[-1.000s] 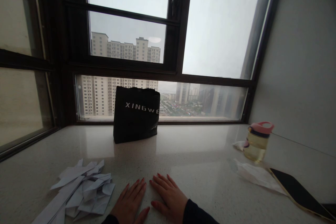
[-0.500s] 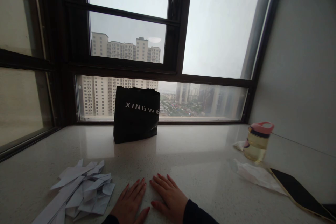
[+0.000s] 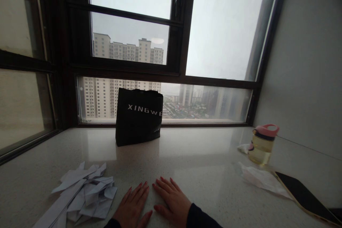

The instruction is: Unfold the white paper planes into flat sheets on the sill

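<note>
My left hand (image 3: 131, 206) lies flat on the pale speckled sill (image 3: 203, 164), fingers stretched out and holding nothing. Just right of it, my right hand (image 3: 172, 201) rests flat too, also with nothing in it. The two hands do not touch. A heap of folded white paper pieces (image 3: 88, 194) lies close to the left of my left hand. Beyond both hands a black bag (image 3: 139, 123) with white lettering stands upright near the window.
On the right stands a clear bottle (image 3: 261, 148) with a pink lid and yellowish contents. White tissue (image 3: 263, 180) lies in front of it, beside a dark phone-like device (image 3: 304, 194). A dark window frame (image 3: 219, 82) rises at the back, with a wall (image 3: 307, 78) at the right.
</note>
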Demonstrator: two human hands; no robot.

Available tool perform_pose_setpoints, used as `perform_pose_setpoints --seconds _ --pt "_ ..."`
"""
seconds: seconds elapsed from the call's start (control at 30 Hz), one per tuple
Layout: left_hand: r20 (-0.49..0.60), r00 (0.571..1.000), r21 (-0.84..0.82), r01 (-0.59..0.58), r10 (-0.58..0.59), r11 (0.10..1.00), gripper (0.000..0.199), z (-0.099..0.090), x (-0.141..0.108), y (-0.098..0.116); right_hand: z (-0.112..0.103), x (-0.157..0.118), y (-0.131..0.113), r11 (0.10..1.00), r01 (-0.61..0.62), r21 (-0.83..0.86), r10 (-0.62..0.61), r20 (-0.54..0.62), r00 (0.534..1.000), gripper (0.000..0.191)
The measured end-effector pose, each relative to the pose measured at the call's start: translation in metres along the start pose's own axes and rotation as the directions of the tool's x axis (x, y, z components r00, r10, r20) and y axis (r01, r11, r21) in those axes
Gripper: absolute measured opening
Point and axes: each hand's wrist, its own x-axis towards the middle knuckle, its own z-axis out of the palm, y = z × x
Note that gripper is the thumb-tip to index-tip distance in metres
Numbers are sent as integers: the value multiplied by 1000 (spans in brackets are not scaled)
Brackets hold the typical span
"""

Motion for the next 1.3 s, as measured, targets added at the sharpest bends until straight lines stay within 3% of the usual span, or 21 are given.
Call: perform_pose_setpoints --seconds 0.43,1.07,1.3 --pt "26 1000 2 6 -6 1000 51 -2 0 1 7 3 0 998 -28 -51 27 -30 999 53" --pt "25 1000 34 -8 7 999 51 -4 1 1 0 0 1 1000 -4 26 3 8 1000 53" --pt "31 1000 59 -6 4 998 50 -5 2 2 9 2 3 999 -19 -28 18 -28 999 53"
